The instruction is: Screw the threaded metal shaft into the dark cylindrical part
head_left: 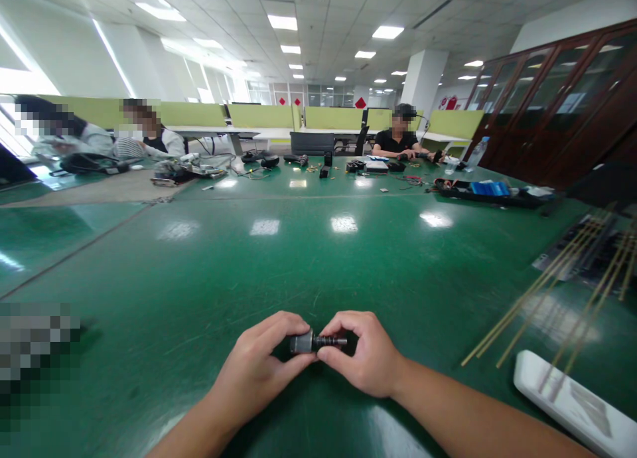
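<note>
Low in the middle of the head view is a small dark block with a ringed metal shaft (332, 341), which looks like a small motor. Its squarish body (301, 342) sits between the thumb and fingers of my left hand (261, 358). The shaft points right, into the curl of my right hand (371, 358). Thumb and forefinger of that hand pinch at the shaft's base, close against the body. Both hands are just above the green tabletop (223, 265), their fingertips nearly meeting around the part. The remaining right fingers are curled and partly hidden.
Several thin brass-coloured rods (537, 292) lie at the right, above a white tray-like piece (572, 395). A pixelated object (30, 338) is at the left edge. Farther back are a black tray with blue packs (490, 189), cables, small parts and a bottle (478, 154). Three people sit beyond.
</note>
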